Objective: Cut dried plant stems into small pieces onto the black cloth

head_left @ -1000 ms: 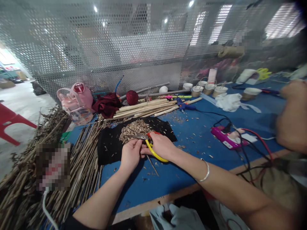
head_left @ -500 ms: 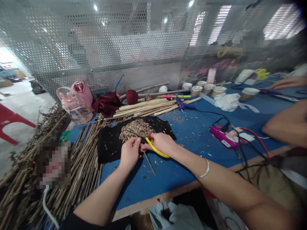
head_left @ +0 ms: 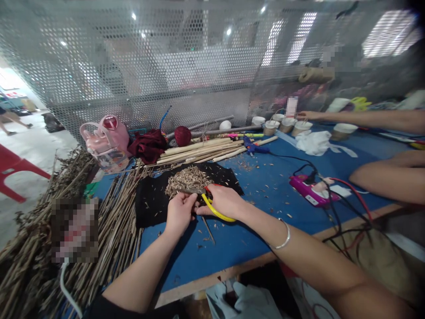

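Observation:
My right hand (head_left: 224,201) is closed around scissors with a curved yellow handle (head_left: 217,212) and a bit of red near the pivot. Their grey blades point left, over a heap of short cut stem pieces (head_left: 186,179) on a black cloth (head_left: 151,201). Close against the blades, my left hand (head_left: 179,210) pinches thumb to finger. A thin dry twig (head_left: 209,231) runs from beneath the fingers toward the table's front edge; its upper end is hidden, though it appears to be in the left hand's pinch.
Long dry stalks (head_left: 116,217) lie bundled at left. Behind the cloth are pale sticks (head_left: 202,149), a blue glue gun (head_left: 254,147), dark red yarn (head_left: 182,136) and a pink bag (head_left: 111,141). A purple power strip (head_left: 305,190) with cables and another person's arms (head_left: 392,177) are at right.
The scissors' blades and my right hand have shifted slightly. Less of the twig shows below my fingers. At right, the other person's arm has reached out toward the paper cups.

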The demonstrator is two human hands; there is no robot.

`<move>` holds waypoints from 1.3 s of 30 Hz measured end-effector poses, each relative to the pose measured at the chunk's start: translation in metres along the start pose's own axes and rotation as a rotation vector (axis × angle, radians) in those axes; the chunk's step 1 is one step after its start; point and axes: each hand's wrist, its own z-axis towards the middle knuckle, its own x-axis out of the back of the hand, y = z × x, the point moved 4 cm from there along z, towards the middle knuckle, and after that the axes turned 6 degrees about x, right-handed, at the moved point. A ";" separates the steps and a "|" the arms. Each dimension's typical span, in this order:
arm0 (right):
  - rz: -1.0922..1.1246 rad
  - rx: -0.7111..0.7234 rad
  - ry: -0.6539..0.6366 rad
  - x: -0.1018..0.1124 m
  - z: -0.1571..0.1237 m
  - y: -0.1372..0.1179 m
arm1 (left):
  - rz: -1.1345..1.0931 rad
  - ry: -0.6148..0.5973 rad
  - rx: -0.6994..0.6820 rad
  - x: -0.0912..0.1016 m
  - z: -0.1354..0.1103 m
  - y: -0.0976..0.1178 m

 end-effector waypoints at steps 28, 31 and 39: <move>-0.098 -0.104 -0.045 -0.008 0.007 0.004 | 0.013 -0.110 0.098 -0.007 0.000 -0.011; -0.084 -0.096 -0.055 -0.008 0.007 0.006 | -0.004 -0.098 0.106 -0.006 -0.001 -0.009; -0.072 -0.051 -0.002 -0.002 0.003 0.005 | -0.007 -0.028 0.086 -0.002 0.001 -0.004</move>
